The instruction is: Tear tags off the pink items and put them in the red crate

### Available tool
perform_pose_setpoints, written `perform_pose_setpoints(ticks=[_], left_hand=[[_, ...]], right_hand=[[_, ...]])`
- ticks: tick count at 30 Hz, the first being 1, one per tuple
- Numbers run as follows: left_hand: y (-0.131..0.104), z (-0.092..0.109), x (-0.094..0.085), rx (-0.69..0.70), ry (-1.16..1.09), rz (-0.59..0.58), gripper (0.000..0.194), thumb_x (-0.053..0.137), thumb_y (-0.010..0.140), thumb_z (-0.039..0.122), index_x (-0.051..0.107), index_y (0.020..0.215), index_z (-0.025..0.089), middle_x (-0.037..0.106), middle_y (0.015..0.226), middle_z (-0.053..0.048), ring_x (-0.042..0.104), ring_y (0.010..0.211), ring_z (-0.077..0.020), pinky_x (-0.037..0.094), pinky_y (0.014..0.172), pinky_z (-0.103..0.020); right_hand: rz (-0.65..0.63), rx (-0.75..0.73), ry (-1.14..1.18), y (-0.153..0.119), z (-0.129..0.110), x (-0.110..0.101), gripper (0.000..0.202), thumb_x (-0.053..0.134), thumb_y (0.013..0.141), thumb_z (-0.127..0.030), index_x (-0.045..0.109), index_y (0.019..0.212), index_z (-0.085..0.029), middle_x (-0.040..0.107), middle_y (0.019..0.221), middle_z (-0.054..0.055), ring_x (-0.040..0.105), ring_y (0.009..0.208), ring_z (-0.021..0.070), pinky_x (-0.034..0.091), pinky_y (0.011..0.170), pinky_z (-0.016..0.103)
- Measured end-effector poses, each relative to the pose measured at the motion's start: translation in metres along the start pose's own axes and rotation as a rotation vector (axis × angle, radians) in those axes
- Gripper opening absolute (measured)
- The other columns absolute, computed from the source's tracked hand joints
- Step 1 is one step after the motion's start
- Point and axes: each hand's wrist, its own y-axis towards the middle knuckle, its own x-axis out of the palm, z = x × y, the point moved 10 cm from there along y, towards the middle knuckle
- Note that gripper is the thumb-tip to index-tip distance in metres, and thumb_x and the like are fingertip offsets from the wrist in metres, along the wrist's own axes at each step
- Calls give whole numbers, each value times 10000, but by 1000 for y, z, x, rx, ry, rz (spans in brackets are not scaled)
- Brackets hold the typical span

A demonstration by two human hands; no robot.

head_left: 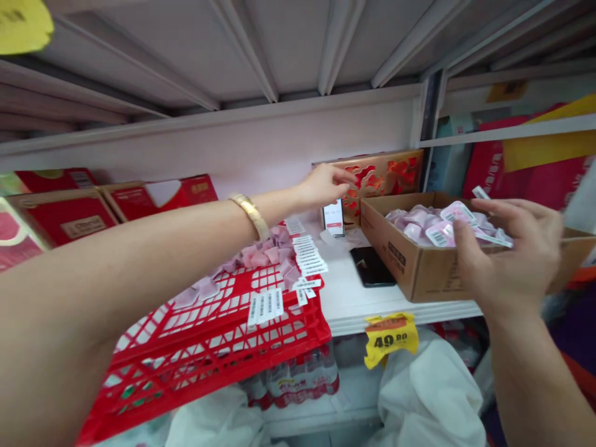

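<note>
My left hand (328, 184), with a gold bracelet (250, 215) on its wrist, reaches across above the shelf near a propped upright phone (333, 217). Its fingers are loosely bent and apart, with nothing visible in them. Over the right side of an open cardboard box (435, 273) is my right hand (519, 248), thumb and fingers spread. Small pink pieces with barcode labels (459, 213) lie by its thumb and fingertips; contact is unclear. More pale pink pieces (410, 222) fill the box. Others (265, 253) lie with white barcode strips (308, 254) on a red plastic crate (223, 354).
A dark phone (372, 267) lies flat beside the cardboard box. Behind stands a gold and red box (388, 174); red cartons (69, 211) are at left. A low shelf panel (298, 49) hangs overhead. A yellow price tag (392, 338) hangs off the shelf edge, above bottled drinks (302, 379).
</note>
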Motion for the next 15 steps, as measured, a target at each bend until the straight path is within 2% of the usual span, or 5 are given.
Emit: perform_pose_setpoints(ticks=[4, 7, 10, 13, 15], left_hand=[[-50, -71, -39, -176, 167, 50, 377, 545, 706, 102, 735, 1030, 123, 739, 944, -71, 656, 826, -165, 501, 788, -257], [-89, -114, -31, -255, 288, -92, 383, 575, 682, 104, 733, 1029, 145, 741, 920, -60, 661, 808, -171, 487, 754, -246], [-114, -133, -16, -253, 271, -172, 521, 583, 698, 112, 622, 1216, 150, 730, 907, -57, 655, 752, -159, 484, 691, -246], [-124, -144, -18, -293, 234, -59, 561, 582, 733, 153, 496, 1283, 87, 712, 930, -94, 643, 721, -156, 477, 633, -245], [-129, -155, -18, -341, 243, -18, 499, 587, 735, 169, 506, 1217, 73, 701, 932, -109, 639, 737, -161, 472, 620, -243]], right_hand=[[27, 5, 210, -22, -41, -2, 250, 678, 787, -239, 699, 1035, -222, 641, 988, 103, 591, 1008, 277, 437, 944, 454], [-40, 34, 390, -48, -62, 13, 201, 675, 782, -205, 694, 979, -237, 633, 931, 71, 597, 930, 249, 444, 914, 449], [-138, 95, 470, -72, -69, 33, 188, 664, 785, -193, 685, 964, -247, 623, 932, 60, 591, 908, 237, 449, 878, 431], [-185, 142, 494, -89, -70, 45, 170, 657, 790, -185, 683, 946, -247, 623, 918, 55, 587, 900, 233, 444, 859, 420], [-199, 160, 500, -95, -69, 49, 160, 658, 792, -180, 685, 938, -240, 624, 910, 55, 586, 894, 228, 440, 851, 413]])
